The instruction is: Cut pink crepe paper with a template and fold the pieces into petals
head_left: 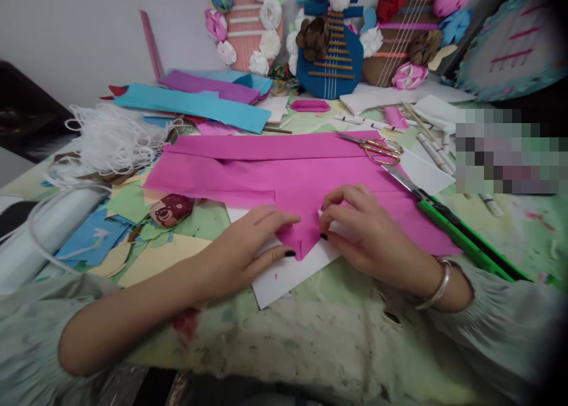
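A small pink crepe paper piece point(300, 237) lies between my hands, its lower end narrowing to a point over a white sheet point(275, 284). My left hand point(248, 246) rests at its left side, index finger and thumb stretched out and apart. My right hand point(364, 228) is closed, with bent fingers and thumb at the right edge of the pink piece, apparently pinching it. Behind both hands spread larger pink crepe sheets point(213, 172) with creases. Gold-handled scissors point(377, 148) and a green utility knife point(457, 228), blade out, lie on the pink paper at the right.
White string point(115, 139) is heaped at the left above paper scraps point(133, 202). Blue crepe strips point(190, 104) lie behind. Decorated instrument-shaped crafts, one a blue board point(328, 74), lean at the wall. Markers point(435, 151) are scattered at the right on the stained tablecloth point(319, 347).
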The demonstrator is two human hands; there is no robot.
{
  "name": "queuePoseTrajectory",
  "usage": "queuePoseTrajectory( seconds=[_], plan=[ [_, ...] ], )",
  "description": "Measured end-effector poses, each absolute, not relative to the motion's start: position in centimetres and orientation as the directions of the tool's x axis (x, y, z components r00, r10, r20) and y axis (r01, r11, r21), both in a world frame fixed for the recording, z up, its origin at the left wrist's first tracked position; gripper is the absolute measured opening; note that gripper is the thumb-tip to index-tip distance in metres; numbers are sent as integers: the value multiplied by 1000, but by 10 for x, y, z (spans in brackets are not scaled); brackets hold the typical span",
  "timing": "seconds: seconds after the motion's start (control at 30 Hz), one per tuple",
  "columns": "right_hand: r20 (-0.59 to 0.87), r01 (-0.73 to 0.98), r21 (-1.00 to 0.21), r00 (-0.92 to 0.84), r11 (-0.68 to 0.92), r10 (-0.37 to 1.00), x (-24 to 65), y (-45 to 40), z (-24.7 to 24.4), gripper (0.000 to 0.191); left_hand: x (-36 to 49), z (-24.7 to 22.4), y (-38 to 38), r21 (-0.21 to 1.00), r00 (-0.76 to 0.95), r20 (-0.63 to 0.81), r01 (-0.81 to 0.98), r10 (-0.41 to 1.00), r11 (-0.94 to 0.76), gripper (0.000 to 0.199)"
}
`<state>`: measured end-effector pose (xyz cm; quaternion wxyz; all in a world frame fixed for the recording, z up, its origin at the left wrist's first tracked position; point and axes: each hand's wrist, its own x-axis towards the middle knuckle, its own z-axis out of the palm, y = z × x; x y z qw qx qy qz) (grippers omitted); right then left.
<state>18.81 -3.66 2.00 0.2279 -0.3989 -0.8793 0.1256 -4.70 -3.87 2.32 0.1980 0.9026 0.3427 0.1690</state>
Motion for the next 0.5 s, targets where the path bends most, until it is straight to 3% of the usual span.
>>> queuePoseTrajectory(
  seconds=[0.17,0.33,0.5],
  plan=[
    [304,457,-401,-751,794,586,186,-43,24,22,-45,16,-29,558,651,158,561,742,-612,20],
    [339,384,-375,-790,843,511,183,-51,25,27,-44,18,-27,633,653,113,533,749,-561,14],
    [340,363,-331,-815,871,469,175,-61,24,29,-45,17,-27,624,665,119,528,737,-577,14]
  ],
)
